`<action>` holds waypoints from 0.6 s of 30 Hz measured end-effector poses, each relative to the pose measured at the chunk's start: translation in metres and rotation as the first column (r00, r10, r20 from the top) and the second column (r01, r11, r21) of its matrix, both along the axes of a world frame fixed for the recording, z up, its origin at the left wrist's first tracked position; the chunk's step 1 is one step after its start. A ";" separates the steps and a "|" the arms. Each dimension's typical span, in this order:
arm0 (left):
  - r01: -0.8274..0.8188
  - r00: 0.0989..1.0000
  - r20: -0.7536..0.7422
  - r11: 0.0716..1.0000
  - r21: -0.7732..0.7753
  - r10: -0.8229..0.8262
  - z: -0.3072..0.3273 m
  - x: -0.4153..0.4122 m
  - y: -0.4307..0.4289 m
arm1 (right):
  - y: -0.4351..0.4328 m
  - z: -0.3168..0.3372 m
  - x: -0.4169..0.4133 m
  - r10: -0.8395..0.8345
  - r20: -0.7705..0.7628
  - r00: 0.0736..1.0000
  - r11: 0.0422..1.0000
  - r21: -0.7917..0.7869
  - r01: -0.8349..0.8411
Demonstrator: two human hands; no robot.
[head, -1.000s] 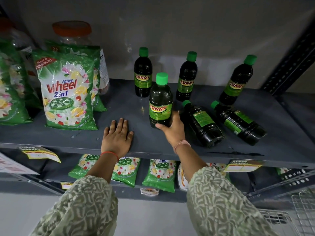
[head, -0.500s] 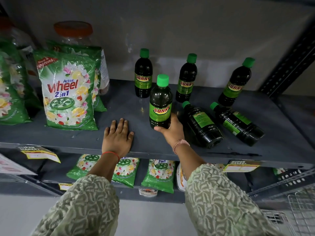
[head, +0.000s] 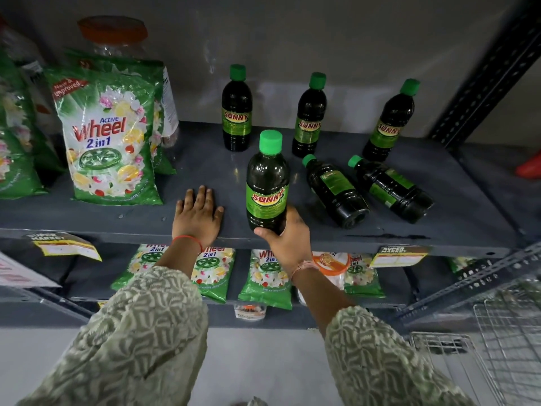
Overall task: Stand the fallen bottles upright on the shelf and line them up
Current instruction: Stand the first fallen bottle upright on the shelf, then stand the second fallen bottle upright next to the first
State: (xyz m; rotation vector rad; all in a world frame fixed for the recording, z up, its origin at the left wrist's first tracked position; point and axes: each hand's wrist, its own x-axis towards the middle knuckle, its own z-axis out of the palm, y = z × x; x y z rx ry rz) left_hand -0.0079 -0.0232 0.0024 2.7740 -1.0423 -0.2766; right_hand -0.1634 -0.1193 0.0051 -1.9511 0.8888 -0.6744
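Dark bottles with green caps and SUNNY labels stand on a grey shelf (head: 456, 200). My right hand (head: 288, 237) grips the base of one upright bottle (head: 267, 183) near the shelf's front edge. My left hand (head: 197, 215) lies flat and open on the shelf, left of that bottle. Three bottles stand upright along the back: a left back bottle (head: 236, 109), a middle back bottle (head: 308, 115), and a right back bottle (head: 389, 121). Two bottles lie on their sides to the right: a nearer fallen bottle (head: 335, 191) and a farther fallen bottle (head: 390, 189), caps pointing to the back left.
Green Wheel detergent bags (head: 111, 139) fill the shelf's left side, with a clear jar (head: 112, 33) behind them. More bags (head: 265, 276) lie on the lower shelf. A slotted upright post (head: 486, 71) stands at the right, a wire basket (head: 509, 347) at the lower right.
My right hand has drawn the held upright bottle toward the shelf's front edge. My left hand has stayed flat on the shelf. The other bottles have not moved.
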 end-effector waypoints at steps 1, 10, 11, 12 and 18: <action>0.001 1.000 0.000 1.000 -0.001 -0.001 0.000 0.000 0.000 | 0.001 0.000 -0.001 0.001 -0.004 1.000 1.000 0.007 -0.001; 0.004 1.000 -0.006 1.000 -0.029 -0.004 0.000 -0.006 -0.003 | -0.018 0.038 -0.043 -0.110 -0.030 0.994 0.942 -0.324 0.094; 0.005 1.000 -0.003 0.999 -0.033 -0.005 -0.001 -0.008 -0.005 | -0.039 0.049 -0.046 -0.179 -0.099 0.979 0.897 -0.426 0.121; 0.000 1.000 -0.009 0.999 -0.032 0.000 -0.001 -0.009 -0.006 | -0.063 0.058 -0.045 -0.227 -0.224 0.948 0.884 -0.455 0.104; -0.036 0.999 0.009 0.999 -0.015 0.037 -0.003 -0.012 -0.011 | -0.128 0.069 -0.021 -0.049 -0.665 0.745 0.998 -0.006 0.060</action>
